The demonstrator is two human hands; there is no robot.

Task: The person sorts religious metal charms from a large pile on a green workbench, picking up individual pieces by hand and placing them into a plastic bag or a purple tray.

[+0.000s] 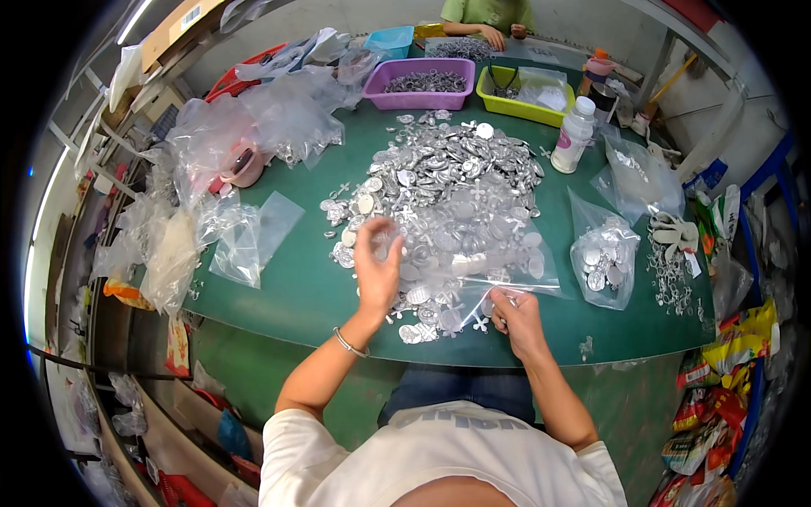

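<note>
Left hand [376, 266] spread open over the near edge of the silver metal pile [448, 182] — right hand [513, 317] pinching a clear plastic bag [473, 262] just beside it on the green tabletop [287, 291].

The person wears a white short-sleeved shirt [439, 460], loose at the shoulders, with a band of pale grey lettering across the chest, too bent by the lens to make out. The sleeves end above the elbows, so both forearms are bare. Just below the left hand [377, 269], a thin silver bangle [349, 344] circles the wrist; it looks like a plain metal ring. The right hand [515, 319] and its wrist carry no such band. Above the shirt's lettering, dark blue denim trousers [460, 390] show over the lap.
</note>
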